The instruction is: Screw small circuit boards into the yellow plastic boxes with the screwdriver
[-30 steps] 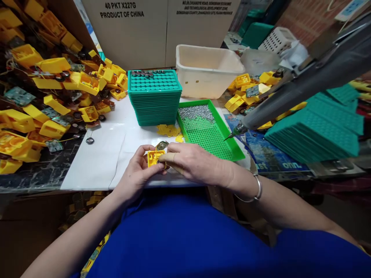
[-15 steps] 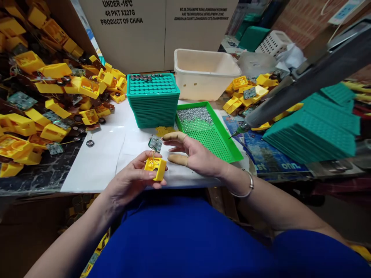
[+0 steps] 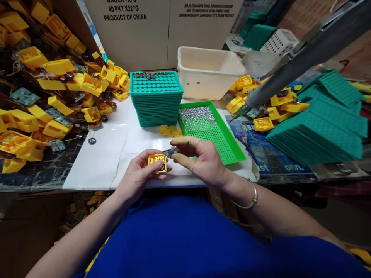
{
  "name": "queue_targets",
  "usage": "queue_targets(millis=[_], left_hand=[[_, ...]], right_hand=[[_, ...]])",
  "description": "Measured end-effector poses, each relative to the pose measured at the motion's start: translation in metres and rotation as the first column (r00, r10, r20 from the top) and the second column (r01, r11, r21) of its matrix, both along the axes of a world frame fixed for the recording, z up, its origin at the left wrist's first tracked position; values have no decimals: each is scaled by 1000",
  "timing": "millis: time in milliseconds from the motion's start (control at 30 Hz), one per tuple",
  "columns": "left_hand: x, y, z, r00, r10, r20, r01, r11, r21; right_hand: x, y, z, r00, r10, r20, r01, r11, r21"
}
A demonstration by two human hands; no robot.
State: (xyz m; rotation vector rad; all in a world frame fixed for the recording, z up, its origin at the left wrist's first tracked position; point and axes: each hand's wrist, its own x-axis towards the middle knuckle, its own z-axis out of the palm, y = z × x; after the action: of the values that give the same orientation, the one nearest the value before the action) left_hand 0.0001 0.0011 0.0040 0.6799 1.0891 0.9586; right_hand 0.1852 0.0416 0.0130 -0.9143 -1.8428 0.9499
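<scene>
The left hand (image 3: 137,172) holds a small yellow housing (image 3: 153,159) just above the near edge of the desk (image 3: 34,179), in front of the person's blue clothing (image 3: 185,227). Its fingers are closed around the housing, the thumb (image 3: 153,167) lying across the open face and other fingertips showing at the far right side. Inside the housing a dark round part shows beside the thumb.

The right hand (image 3: 210,164) comes in from the other side, its thumb and forefinger a narrow gap apart with a small circuit board (image 3: 169,152) pinched between their tips (both wear beige covers, and a metal bracelet (image 3: 255,199) circles the wrist). The board is tilted nearly edge-on, right by the upper right corner of the housing; whether the two touch, I cannot tell.

Beyond the hands, some flat yellow pieces (image 3: 168,131) lie at the foot of a stack of teal trays (image 3: 156,110). Next to the stack is a bright green tray (image 3: 213,141), with small silvery bits (image 3: 198,114) gathered at its far end. A heap of yellow housings (image 3: 55,129) covers the left of the desk, and a round disc (image 3: 92,141) lies by itself near it.
</scene>
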Motion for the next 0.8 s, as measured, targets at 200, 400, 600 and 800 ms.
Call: queue_targets(millis=[200, 400, 600, 800], left_hand=[[2, 3, 6, 993, 52, 109, -54, 998, 20], [-3, 1, 11, 989, -50, 141, 47, 999, 23], [4, 3, 6, 996, -34, 85, 29, 998, 59], [6, 0, 3, 997, -51, 58, 44, 991, 126]], right_hand=[[3, -20, -14, 985, -68, 159, -46, 784, 619], [7, -21, -8, 973, -25, 229, -158, 647, 746], [4, -18, -5, 969, -5, 247, -210, 514, 832], [5, -20, -7, 962, -23, 271, -234, 438, 868]])
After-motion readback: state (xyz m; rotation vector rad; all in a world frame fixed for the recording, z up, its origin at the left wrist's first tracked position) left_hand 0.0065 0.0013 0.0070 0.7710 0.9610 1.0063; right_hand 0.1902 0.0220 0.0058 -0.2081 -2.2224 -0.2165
